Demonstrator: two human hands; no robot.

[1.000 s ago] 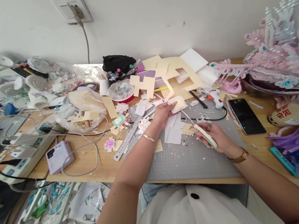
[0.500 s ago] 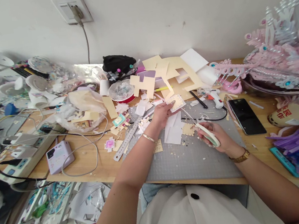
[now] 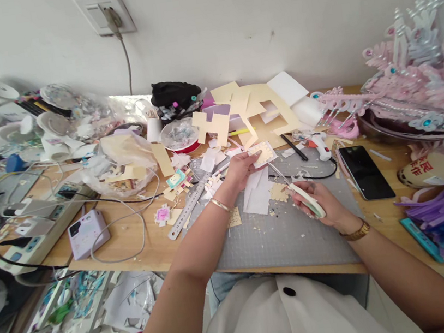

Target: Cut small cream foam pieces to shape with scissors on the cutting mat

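My left hand pinches a small piece of card, cream in the middle with a white border, over the grey cutting mat. My right hand is closed round the pale handles of a pair of scissors. Their blades point up and left, with the tips close to the card's lower edge; whether they touch it I cannot tell. Below the card lie a white sheet of paper and a cream cut-out with a jagged edge.
A metal ruler, a black pen, a glue gun and a phone lie around the mat. Cut cream card is heaped behind. A power strip stands at left, a drink cup at right.
The scissor blades look slightly closer together and nearer the card. Both hands stay in almost the same place.
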